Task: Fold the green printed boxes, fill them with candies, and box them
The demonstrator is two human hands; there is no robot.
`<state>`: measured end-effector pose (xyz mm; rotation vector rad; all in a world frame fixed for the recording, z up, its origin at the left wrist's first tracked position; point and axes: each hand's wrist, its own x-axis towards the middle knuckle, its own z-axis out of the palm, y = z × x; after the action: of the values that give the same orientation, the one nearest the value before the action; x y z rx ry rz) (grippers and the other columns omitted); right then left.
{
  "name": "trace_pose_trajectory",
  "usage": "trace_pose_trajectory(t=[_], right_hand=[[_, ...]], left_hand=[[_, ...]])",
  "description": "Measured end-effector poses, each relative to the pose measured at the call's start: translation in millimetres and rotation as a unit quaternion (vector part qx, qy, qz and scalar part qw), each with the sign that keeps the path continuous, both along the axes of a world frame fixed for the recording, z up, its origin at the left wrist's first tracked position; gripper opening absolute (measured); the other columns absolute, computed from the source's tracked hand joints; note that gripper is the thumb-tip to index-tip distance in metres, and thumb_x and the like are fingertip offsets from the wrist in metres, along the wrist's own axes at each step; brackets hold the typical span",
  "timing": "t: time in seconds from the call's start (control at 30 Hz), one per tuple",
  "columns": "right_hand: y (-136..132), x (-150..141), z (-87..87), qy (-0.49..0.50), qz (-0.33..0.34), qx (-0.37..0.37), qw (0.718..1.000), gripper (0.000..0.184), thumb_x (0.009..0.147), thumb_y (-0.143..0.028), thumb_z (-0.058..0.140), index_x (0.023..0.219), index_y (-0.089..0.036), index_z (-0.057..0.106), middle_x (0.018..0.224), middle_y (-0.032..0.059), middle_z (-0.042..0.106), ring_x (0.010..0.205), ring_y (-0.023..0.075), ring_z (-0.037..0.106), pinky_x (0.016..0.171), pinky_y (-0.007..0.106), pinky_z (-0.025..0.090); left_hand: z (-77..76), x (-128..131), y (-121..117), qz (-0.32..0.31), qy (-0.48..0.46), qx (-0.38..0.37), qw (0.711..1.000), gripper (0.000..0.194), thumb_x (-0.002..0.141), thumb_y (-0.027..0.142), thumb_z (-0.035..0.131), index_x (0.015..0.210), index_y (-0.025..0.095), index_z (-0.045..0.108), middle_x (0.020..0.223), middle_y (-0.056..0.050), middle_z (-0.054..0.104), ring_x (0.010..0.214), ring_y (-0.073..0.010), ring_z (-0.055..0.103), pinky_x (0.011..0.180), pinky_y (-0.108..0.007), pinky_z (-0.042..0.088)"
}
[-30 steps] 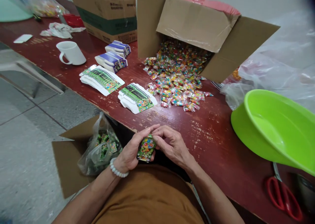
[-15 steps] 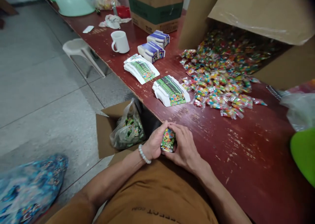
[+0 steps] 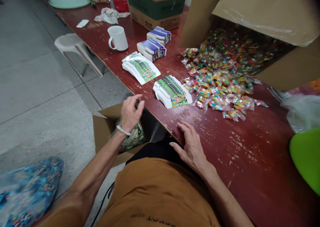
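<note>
My left hand [image 3: 131, 113], a pale beaded bracelet at its wrist, hovers over the carton on the floor [image 3: 102, 133]. Its thumb stands apart from the curled fingers, and I see nothing held there. Partly hidden under that arm, a clear plastic bag of small green boxes [image 3: 137, 136] sits in the carton. By the table edge is my right hand [image 3: 191, 146], fingers spread and holding nothing. Nearest to it on the table lies a fanned stack of flat green-and-white boxes [image 3: 172, 92]; a second such stack [image 3: 141, 68] lies farther left.
Wrapped colourful candies [image 3: 222, 90] spill from a large cardboard box [image 3: 287, 67] on the red table [image 3: 240, 173]. Purple-and-white flat boxes [image 3: 151, 50], a white mug [image 3: 118, 38] and a green-banded carton [image 3: 156, 7] stand behind. A stool [image 3: 72, 42] and a blue bag [image 3: 30, 190] are left.
My hands have parted. The small green printed box they held is out of them. My left hand moved left over the floor carton; my right stays near the table edge, its fingers opened.
</note>
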<state>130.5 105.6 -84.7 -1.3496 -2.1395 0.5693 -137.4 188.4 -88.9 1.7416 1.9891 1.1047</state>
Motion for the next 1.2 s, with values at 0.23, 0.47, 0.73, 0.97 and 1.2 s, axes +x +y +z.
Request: trace_pose_trajectory(t=[0.23, 0.47, 0.73, 0.97, 1.2], right_hand=[[49.8, 9.9, 3.1, 0.122, -0.050, -0.028, 0.991, 0.051, 0.085, -0.027, 0.062, 0.133, -0.022, 0.046, 0.129, 0.0136, 0.053, 0.089, 0.0204, 0.063, 0.083, 0.041, 0.054], [135.7, 6.0, 13.1, 0.018, -0.227, -0.038, 0.973, 0.047, 0.081, -0.029, 0.065, 0.125, -0.016, 0.055, 0.115, 0.0153, 0.057, 0.107, 0.0312, 0.058, 0.093, 0.048, 0.047], [141.7, -6.3, 11.3, 0.009, -0.301, -0.080, 0.950, 0.034, 0.084, -0.033, 0.064, 0.115, -0.019, 0.060, 0.120, 0.0144, 0.053, 0.105, 0.0318, 0.060, 0.090, 0.048, 0.048], [139.7, -1.9, 2.8, 0.107, -0.270, -0.073, 0.954, 0.023, 0.083, -0.032, 0.060, 0.101, -0.018, 0.064, 0.105, 0.0072, 0.063, 0.092, 0.0210, 0.063, 0.084, 0.033, 0.050], [147.2, -1.8, 6.5, 0.179, -0.259, -0.051, 0.948, 0.028, 0.072, -0.028, 0.067, 0.098, -0.018, 0.065, 0.103, 0.0092, 0.064, 0.103, 0.0269, 0.057, 0.090, 0.038, 0.044]], left_hand=[[30.9, 83.8, 33.4, -0.152, 0.308, -0.001, 0.939, 0.058, 0.091, 0.057, 0.050, 0.135, 0.020, 0.057, 0.118, -0.017, 0.057, 0.106, -0.0345, 0.047, 0.083, -0.043, 0.037], [30.0, 84.9, 45.5, -0.140, 0.340, -0.032, 0.929, 0.054, 0.085, 0.059, 0.058, 0.126, 0.024, 0.060, 0.113, -0.014, 0.055, 0.103, -0.0328, 0.049, 0.079, -0.039, 0.037], [26.3, 88.8, 42.0, -0.122, 0.327, -0.034, 0.937, 0.052, 0.088, 0.057, 0.056, 0.127, 0.023, 0.058, 0.114, -0.014, 0.054, 0.101, -0.0318, 0.050, 0.077, -0.037, 0.038], [21.0, 88.9, 38.5, -0.115, 0.327, 0.008, 0.938, 0.054, 0.088, 0.054, 0.057, 0.126, 0.016, 0.056, 0.115, -0.017, 0.056, 0.103, -0.0345, 0.051, 0.078, -0.039, 0.039], [17.7, 93.6, 34.0, -0.100, 0.293, 0.046, 0.950, 0.047, 0.087, 0.044, 0.062, 0.122, 0.013, 0.057, 0.112, -0.018, 0.061, 0.104, -0.0351, 0.056, 0.080, -0.040, 0.041]])
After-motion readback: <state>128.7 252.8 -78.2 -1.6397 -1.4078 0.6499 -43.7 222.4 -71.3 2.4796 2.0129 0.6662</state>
